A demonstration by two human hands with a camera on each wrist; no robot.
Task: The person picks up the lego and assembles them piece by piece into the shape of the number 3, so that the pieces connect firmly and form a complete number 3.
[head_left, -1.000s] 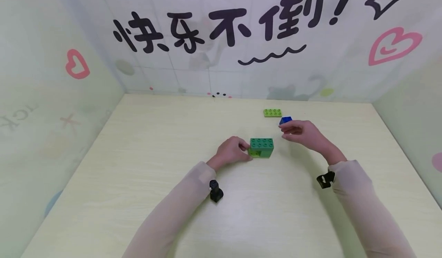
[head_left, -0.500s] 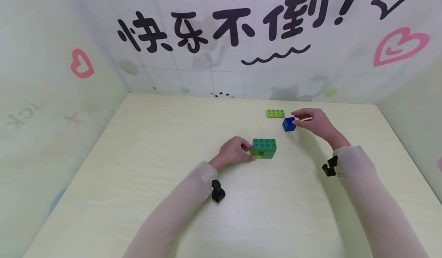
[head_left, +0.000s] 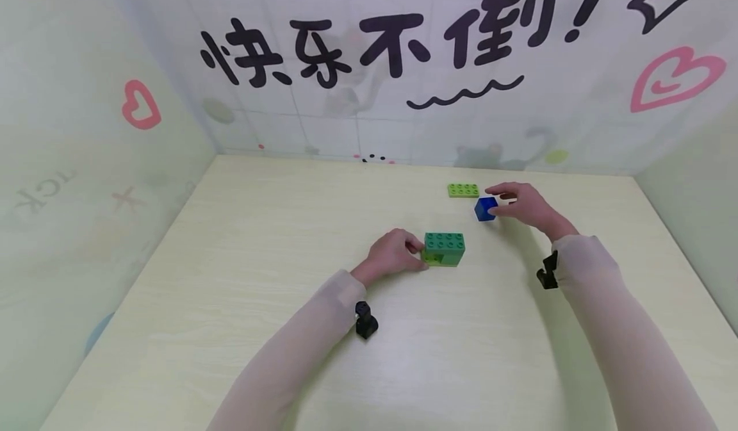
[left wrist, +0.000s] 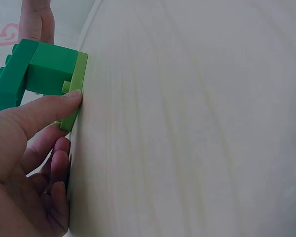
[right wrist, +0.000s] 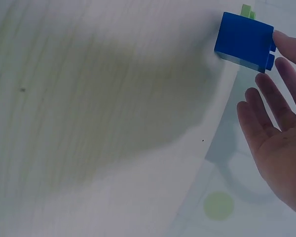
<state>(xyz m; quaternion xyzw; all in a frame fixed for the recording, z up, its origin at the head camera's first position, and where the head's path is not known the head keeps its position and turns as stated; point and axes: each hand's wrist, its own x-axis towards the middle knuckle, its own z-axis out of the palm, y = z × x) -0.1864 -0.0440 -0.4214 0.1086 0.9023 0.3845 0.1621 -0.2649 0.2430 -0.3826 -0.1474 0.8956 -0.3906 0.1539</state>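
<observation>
My left hand [head_left: 396, 252] pinches the left end of a lime-green base plate [left wrist: 78, 74] between thumb and index finger. On that plate stands a green block [left wrist: 52, 68], with a longer green brick [head_left: 444, 243] across its top, overhanging towards the hand. The other left fingers are bent beneath the palm. Farther back on the right, a blue brick [right wrist: 244, 40] sits upright on the table, studs up. My right hand [head_left: 526, 205] is beside it, thumb tip at its studded top and the fingers loosely extended; no firm grip shows.
Behind the blue brick lies a loose lime-green plate [head_left: 464, 191] with studs up, near the back wall [head_left: 323, 133]. Side walls bound the pale wooden table [head_left: 288, 226] left and right. A black wrist mount [head_left: 366, 319] hangs under the left sleeve, another [head_left: 548, 271] under the right.
My right hand has moved back and to the right, from in front of the blue brick to its right side. The brick keeps its place. The left hand still holds the base plate.
</observation>
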